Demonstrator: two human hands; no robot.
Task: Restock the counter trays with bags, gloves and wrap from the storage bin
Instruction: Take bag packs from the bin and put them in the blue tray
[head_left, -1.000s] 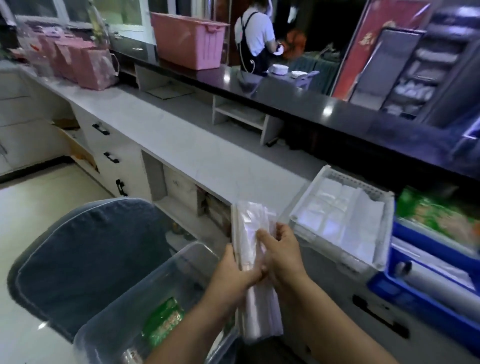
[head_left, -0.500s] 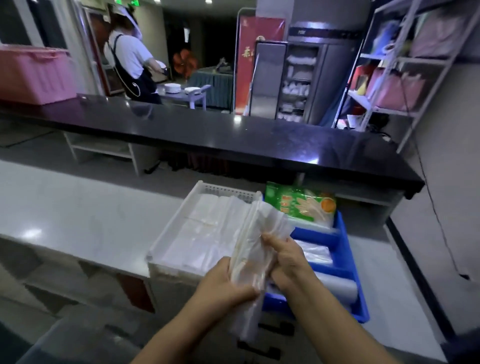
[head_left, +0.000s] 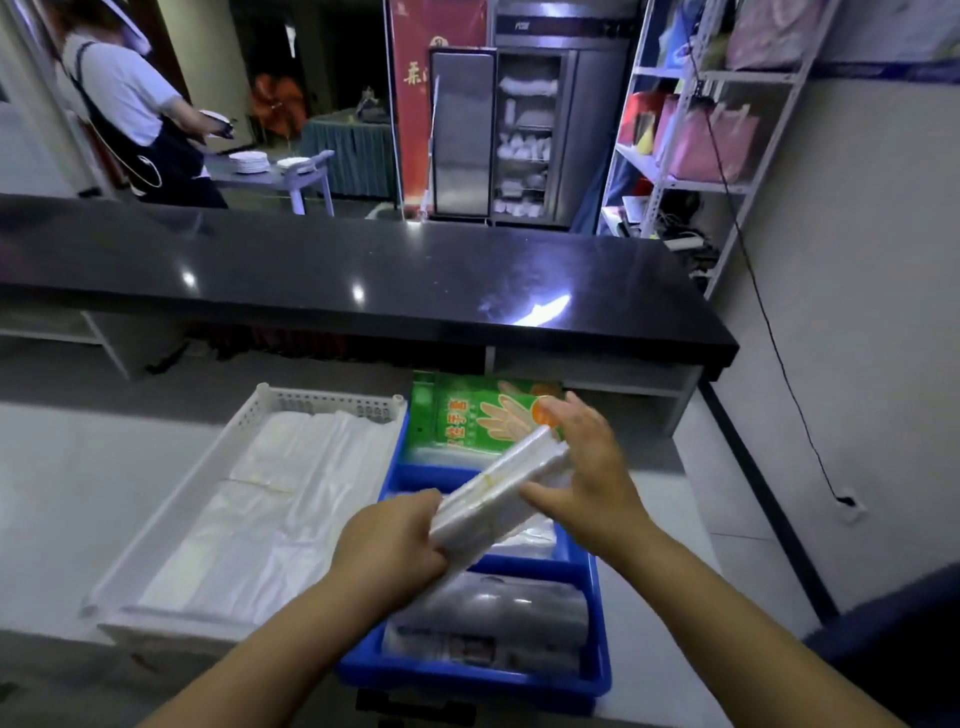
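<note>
We judge the bag bundle (head_left: 498, 483) light and slippery: left grip (head_left: 395, 540) clamps its near end, right grip (head_left: 587, 467), fingers apart, steadies.

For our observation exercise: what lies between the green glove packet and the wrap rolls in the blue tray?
Head view: the middle compartment's clear bags, partly hidden by the held bag bundle.

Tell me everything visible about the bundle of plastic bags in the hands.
The bundle of plastic bags is a flat, thick stack of translucent whitish film, bound across its middle by a thin yellowish band. It lies tilted, far end higher and to the right, above the blue tray. The left hand grips its near end; the right hand rests against its far end.
</note>
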